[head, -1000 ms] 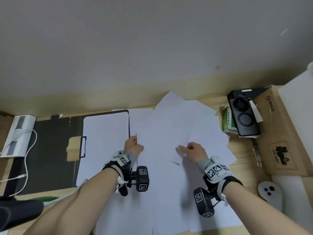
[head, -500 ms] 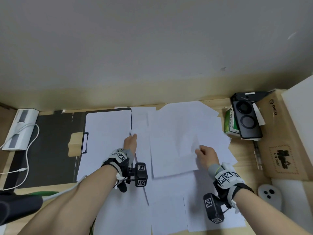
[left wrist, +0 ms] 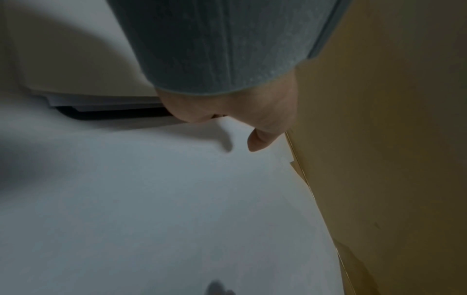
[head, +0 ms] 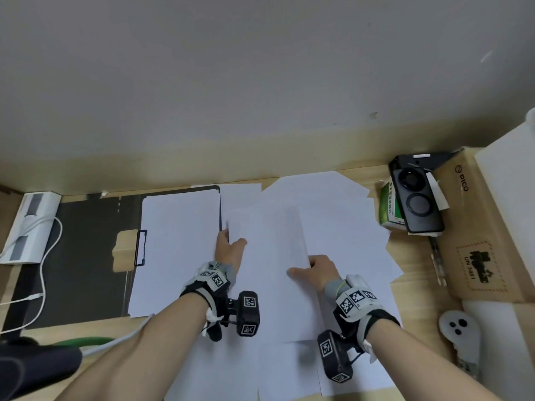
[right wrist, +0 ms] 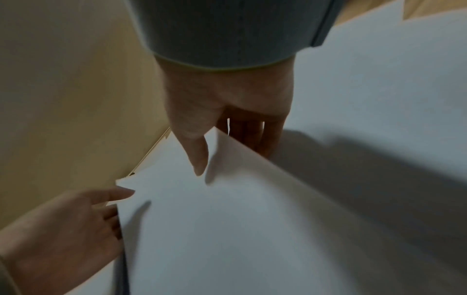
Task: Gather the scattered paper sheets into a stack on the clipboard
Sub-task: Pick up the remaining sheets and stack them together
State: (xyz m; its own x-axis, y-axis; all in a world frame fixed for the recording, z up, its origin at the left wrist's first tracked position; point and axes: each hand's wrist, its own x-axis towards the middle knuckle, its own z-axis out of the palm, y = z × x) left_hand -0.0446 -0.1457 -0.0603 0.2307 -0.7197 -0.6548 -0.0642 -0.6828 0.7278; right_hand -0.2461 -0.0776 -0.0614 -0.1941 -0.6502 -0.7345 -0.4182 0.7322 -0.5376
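Wooden desk (head: 411, 256) bears paper sheets (head: 341, 221), clipboard (head: 95, 221), box (head: 477, 227).

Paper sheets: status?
Left hand and right hand each pinch one lifted sheet. Clipboard holds a few; most loose sheets remain. Nothing blocking.

One clipboard (head: 95, 256), two hands, one cardboard box (head: 477, 241), many overlapping paper sheets (head: 333, 227).

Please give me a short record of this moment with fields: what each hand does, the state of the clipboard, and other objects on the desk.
left hand: grips the left edge of a lifted white paper sheet
right hand: pinches the same sheet's right edge, thumb on top
black clipboard: lies flat at the left, white paper already on it
loose white sheets: spread over the wooden desk
other objects: black phone, brown cardboard box
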